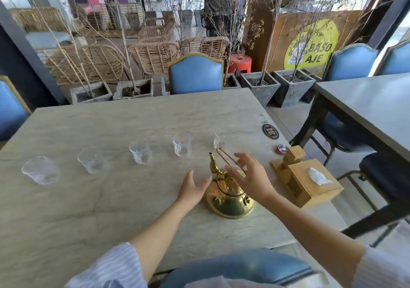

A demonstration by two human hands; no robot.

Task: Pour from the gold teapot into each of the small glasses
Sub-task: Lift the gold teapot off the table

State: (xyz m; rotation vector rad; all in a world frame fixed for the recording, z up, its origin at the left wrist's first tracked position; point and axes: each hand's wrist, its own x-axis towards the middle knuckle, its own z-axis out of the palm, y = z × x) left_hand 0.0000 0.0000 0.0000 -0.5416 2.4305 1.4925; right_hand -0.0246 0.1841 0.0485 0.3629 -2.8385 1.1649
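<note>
Marble-look table (93,119) fills most of the view, pale and grey-veined. Gold teapot (228,195) stands upright near its right edge, spout aimed away from the person, thin handle raised. Just right of it sits a wooden tissue box (310,183). The right hand (251,177) hovers over the teapot's lid and handle, fingers spread, gripping nothing. The left hand (192,190) sits beside the pot's left flank, fingers loosely apart, perhaps brushing it; I cannot tell. Five small glasses (182,144) stand in a row beyond, the rightmost partly hidden behind the handle.
</note>
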